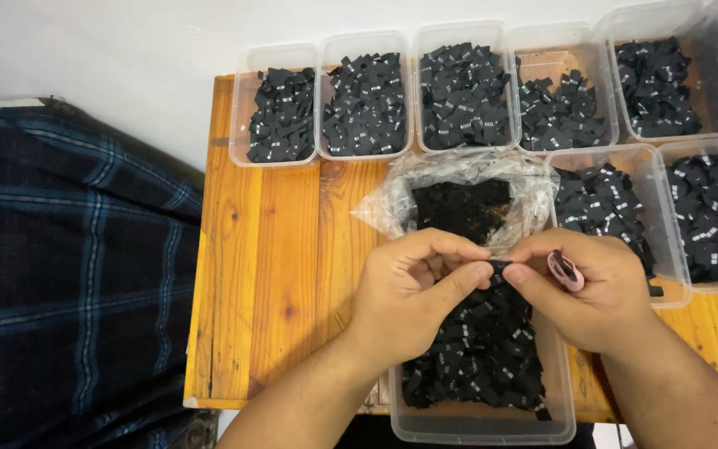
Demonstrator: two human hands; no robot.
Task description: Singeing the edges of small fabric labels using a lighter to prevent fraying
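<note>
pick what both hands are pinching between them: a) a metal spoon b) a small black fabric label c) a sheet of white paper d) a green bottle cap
b: the left hand and right hand meet over the clear tub of black tags, fingertips pinched on a small black fabric label.

A small black woven fabric label [499,266] sits pinched flat above a clear plastic tub [482,426] of like labels.
</note>
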